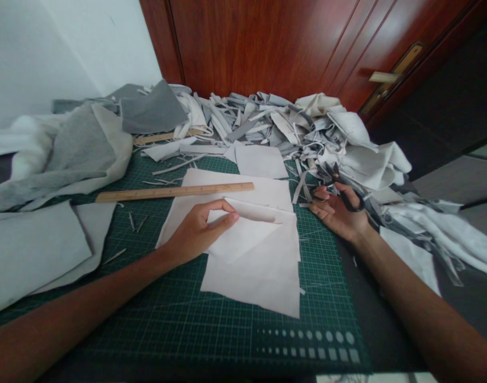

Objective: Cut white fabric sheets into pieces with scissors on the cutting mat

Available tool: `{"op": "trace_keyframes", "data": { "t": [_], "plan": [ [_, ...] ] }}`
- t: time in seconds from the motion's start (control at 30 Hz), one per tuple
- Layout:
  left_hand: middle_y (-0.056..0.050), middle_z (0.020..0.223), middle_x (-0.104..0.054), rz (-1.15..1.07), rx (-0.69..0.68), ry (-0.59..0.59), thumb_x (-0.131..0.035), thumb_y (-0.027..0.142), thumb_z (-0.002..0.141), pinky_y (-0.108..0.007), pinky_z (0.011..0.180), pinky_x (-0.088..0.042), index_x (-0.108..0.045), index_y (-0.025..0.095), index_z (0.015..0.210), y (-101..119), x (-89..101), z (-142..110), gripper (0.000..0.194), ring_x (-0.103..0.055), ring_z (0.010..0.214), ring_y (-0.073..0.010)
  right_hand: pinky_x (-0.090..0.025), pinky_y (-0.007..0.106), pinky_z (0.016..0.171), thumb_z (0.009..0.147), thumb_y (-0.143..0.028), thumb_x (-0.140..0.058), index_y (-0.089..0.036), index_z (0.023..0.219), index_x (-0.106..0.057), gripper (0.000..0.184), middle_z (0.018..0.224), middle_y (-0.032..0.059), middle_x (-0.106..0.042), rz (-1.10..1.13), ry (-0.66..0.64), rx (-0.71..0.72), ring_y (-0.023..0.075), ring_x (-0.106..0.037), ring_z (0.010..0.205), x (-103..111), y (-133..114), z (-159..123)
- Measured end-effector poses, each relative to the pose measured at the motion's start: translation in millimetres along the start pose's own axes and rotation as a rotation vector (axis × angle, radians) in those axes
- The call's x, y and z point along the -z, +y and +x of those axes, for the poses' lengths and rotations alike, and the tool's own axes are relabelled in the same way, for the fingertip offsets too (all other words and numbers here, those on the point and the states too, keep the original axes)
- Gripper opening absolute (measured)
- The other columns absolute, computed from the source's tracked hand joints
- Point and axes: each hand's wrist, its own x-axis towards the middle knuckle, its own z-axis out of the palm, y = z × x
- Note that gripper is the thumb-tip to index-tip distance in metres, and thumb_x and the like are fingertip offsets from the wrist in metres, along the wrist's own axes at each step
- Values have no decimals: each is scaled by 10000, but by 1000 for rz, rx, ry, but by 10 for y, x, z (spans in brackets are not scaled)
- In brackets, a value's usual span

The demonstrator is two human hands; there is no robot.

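Note:
My left hand (197, 229) pinches the raised edge of a white fabric piece (243, 234) between thumb and fingers, and one corner of it folds over. Under it lies a larger white fabric sheet (263, 282), spread on the green cutting mat (187, 324). At the mat's right side my right hand (345, 218), palm turned up, is closed on black-handled scissors (354, 201). Their blades point away from me, near the scraps. A wooden ruler (211, 190) rests across the upper part of the white fabric, just beyond my left hand.
Grey and white fabric scraps (243, 119) are heaped along the back, by the wooden door (267, 48). More white fabric sheets (31, 250) lie at the left. A small white square (261, 161) sits behind the ruler. Loose cloth (446, 234) covers the right side.

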Motion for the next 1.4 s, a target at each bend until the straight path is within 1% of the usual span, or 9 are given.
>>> {"op": "trace_keyframes", "data": {
  "t": [0.23, 0.43, 0.5, 0.6, 0.8, 0.93, 1.13, 1.27, 1.4],
  "plan": [
    [25, 701, -626, 3, 5, 4, -615, 394, 924, -257, 599, -384, -684, 201, 823, -2, -2, -2, 228, -610, 784, -184, -463, 294, 516, 844, -443, -653, -224, 815, -589, 230, 676, -37, -486, -127, -42, 23, 94, -242, 473, 4, 27, 0],
    [30, 724, -638, 9, 17, -12, -606, 411, 935, -264, 626, -393, -689, 199, 825, 7, 10, -6, 253, -597, 746, -169, -395, 317, 519, 783, -582, -697, -230, 761, -623, 360, 655, 13, -537, -425, -54, 164, 152, -414, 565, -25, 172, -51],
    [33, 715, -634, 7, 20, -19, -604, 413, 934, -266, 628, -397, -687, 198, 826, 7, 14, -5, 254, -586, 716, -163, -392, 317, 514, 786, -636, -687, -229, 748, -622, 415, 632, 10, -526, -436, -69, 163, 149, -400, 551, -54, 206, -81],
    [35, 692, -621, 7, 19, -15, -604, 410, 931, -265, 626, -402, -687, 200, 831, 7, 15, -6, 247, -573, 692, -161, -363, 290, 462, 837, -651, -632, -210, 774, -628, 445, 584, -28, -438, -309, -99, 110, 107, -286, 476, -89, 190, -103],
    [35, 670, -610, 5, 33, -25, -598, 436, 936, -251, 543, -364, -687, 203, 847, 20, 12, -13, 264, -536, 621, -151, -411, 252, 438, 930, -356, -595, -254, 843, -528, 149, 655, -60, -390, 68, 16, 70, 106, -263, 468, -23, 54, -51],
    [35, 674, -612, 19, 38, -21, -595, 437, 941, -248, 543, -363, -687, 200, 841, 11, 11, -14, 273, -525, 609, -144, -446, 259, 467, 898, -341, -619, -257, 843, -505, 152, 671, -57, -388, 129, 6, 77, 112, -309, 495, -41, 68, -58],
    [24, 734, -648, 18, 42, -20, -584, 439, 946, -248, 583, -396, -685, 207, 860, 15, 21, -19, 268, -570, 681, -165, -544, 314, 631, 771, -361, -634, -255, 888, -522, 194, 789, -12, -481, 191, -40, 152, 153, -472, 664, -194, 191, -110],
    [12, 769, -671, 13, 47, -33, -566, 436, 956, -260, 633, -422, -684, 202, 866, 32, 38, -21, 277, -597, 707, -179, -541, 311, 636, 745, -354, -657, -261, 893, -507, 230, 802, -11, -487, 221, -8, 233, 153, -481, 664, -247, 285, -136],
    [5, 796, -691, 13, 56, -35, -571, 442, 957, -262, 636, -417, -689, 204, 874, 31, 52, -17, 278, -612, 725, -187, -534, 304, 625, 737, -343, -659, -250, 895, -504, 240, 801, -13, -490, 239, 4, 210, 139, -474, 631, -253, 304, -149]
  ]
}}
